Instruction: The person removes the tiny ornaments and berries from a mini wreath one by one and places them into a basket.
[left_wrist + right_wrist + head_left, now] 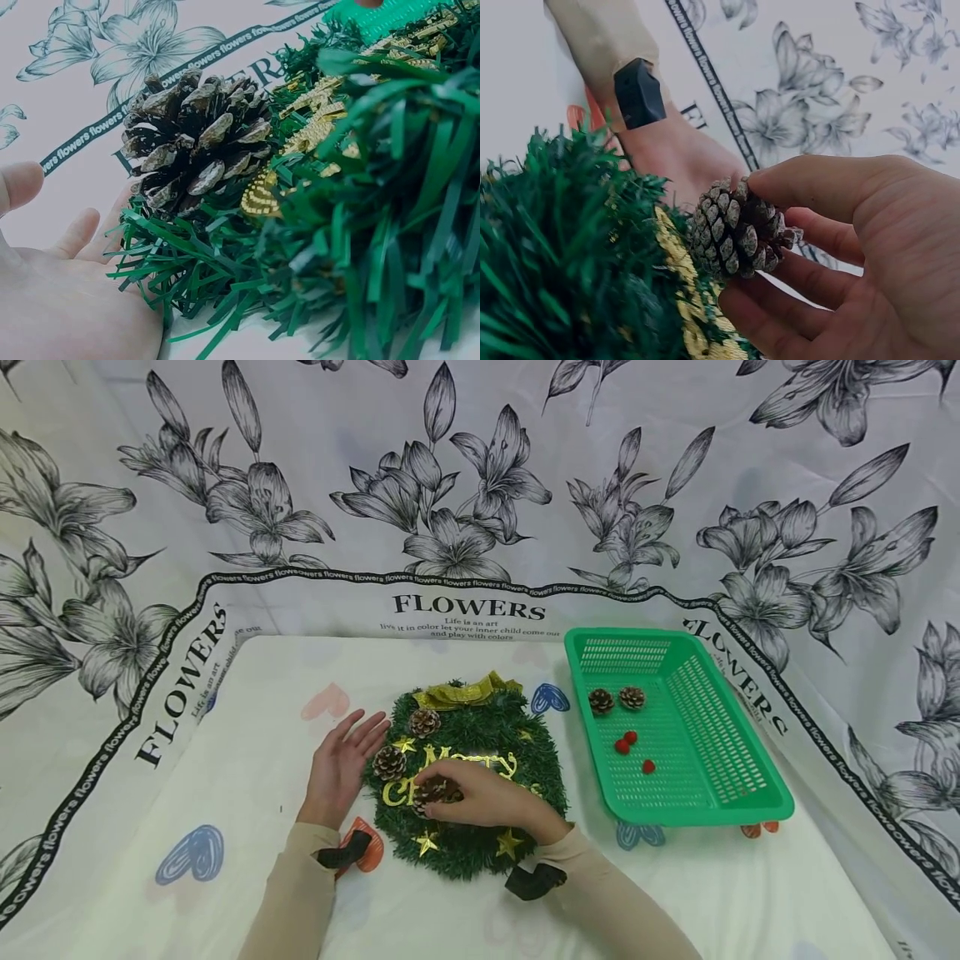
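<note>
A green tinsel wreath with gold lettering, gold stars and a gold ribbon lies on the table. Over its middle my right hand pinches a pine cone between thumb and fingers. My left hand is beside the wreath's left edge, palm turned up and fingers extended, holding nothing. Close to it on the wreath sits one pine cone, seen large in the left wrist view. Another pine cone rests higher on the wreath. The right hand covers part of the lettering.
To the right stands a green plastic basket. In it lie two pine cones, one being the right-hand cone, and several small red balls. A white cloth with hearts covers the table. Behind hangs a flower-print curtain.
</note>
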Available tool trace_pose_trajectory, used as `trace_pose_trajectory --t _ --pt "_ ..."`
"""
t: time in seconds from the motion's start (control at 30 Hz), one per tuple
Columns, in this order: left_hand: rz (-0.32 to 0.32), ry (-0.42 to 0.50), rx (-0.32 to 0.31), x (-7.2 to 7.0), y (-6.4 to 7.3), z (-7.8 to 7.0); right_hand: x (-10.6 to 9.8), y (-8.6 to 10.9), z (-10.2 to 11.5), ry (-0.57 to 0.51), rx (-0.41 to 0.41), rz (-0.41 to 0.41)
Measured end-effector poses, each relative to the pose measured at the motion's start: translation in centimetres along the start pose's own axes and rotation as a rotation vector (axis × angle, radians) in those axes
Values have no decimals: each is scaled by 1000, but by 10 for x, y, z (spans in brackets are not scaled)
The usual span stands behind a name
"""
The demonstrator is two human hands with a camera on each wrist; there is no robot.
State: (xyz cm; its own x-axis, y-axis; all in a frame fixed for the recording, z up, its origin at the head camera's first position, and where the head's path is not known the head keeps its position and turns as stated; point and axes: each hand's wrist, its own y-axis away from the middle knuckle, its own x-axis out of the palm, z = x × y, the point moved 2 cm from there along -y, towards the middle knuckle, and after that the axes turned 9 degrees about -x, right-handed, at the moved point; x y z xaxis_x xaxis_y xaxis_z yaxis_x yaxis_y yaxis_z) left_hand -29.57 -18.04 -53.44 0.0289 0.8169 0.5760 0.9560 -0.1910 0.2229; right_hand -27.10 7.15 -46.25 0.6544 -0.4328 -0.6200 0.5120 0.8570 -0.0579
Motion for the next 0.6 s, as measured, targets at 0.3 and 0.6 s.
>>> trace_pose_trajectory --t 0.3,0.6 --pt "15 7 4 1 -2 2 -16 5 9 23 -2 -3" --pt "-20 21 -3 -4 -3 3 -28 3 17 61 -36 12"
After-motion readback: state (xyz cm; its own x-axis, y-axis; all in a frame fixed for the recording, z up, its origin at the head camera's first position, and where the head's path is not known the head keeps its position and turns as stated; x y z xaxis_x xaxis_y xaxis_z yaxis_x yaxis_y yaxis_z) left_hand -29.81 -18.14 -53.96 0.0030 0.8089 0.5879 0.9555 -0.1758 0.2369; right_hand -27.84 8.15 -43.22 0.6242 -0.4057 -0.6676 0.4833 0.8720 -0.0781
